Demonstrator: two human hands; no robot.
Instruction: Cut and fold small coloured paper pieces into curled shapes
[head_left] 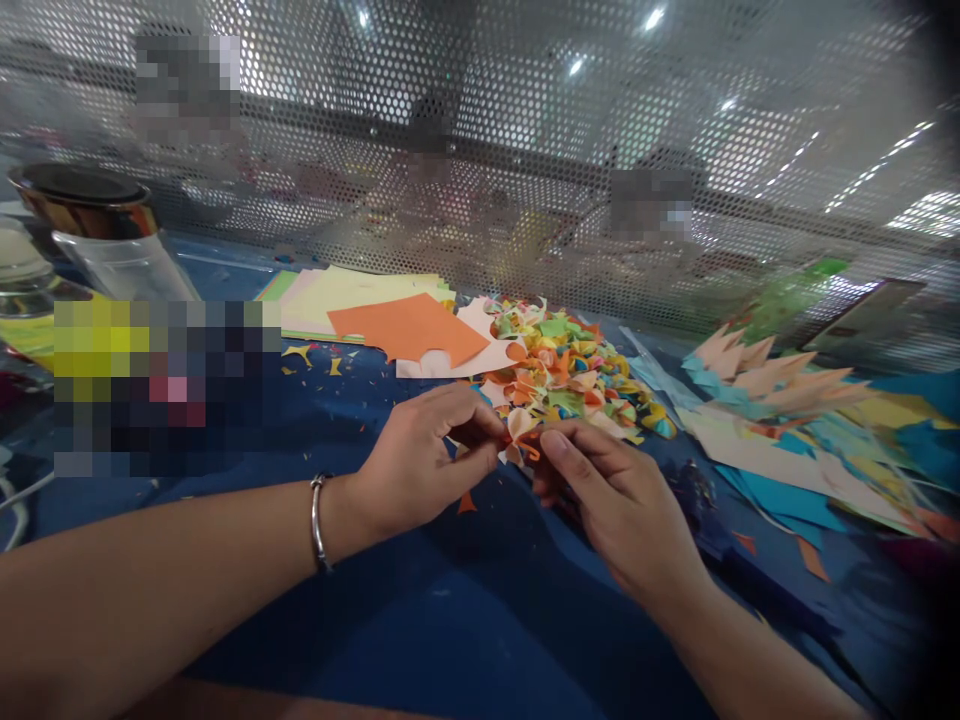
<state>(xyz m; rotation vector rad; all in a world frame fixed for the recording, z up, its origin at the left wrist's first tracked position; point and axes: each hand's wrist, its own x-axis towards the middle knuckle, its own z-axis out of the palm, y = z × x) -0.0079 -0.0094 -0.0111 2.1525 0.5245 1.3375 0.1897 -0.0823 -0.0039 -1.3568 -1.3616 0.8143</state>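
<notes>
My left hand, with a silver bracelet at its wrist, pinches a small white and orange paper flower between thumb and forefinger. From the other side, my right hand has its fingers closed on the orange part of the same flower. Both hands hover over the blue tabletop. Just beyond them lies a heap of small folded and cut paper pieces in many colours. An orange paper sheet with curved cut-outs rests left of the heap, on a pale sheet that is also cut.
A stack of pastel paper lies at the back. On the left stands a clear jar with a dark lid. Pointed folded-paper shapes and blue sheets are at right, near a dark corded tool. A perforated metal screen rises behind.
</notes>
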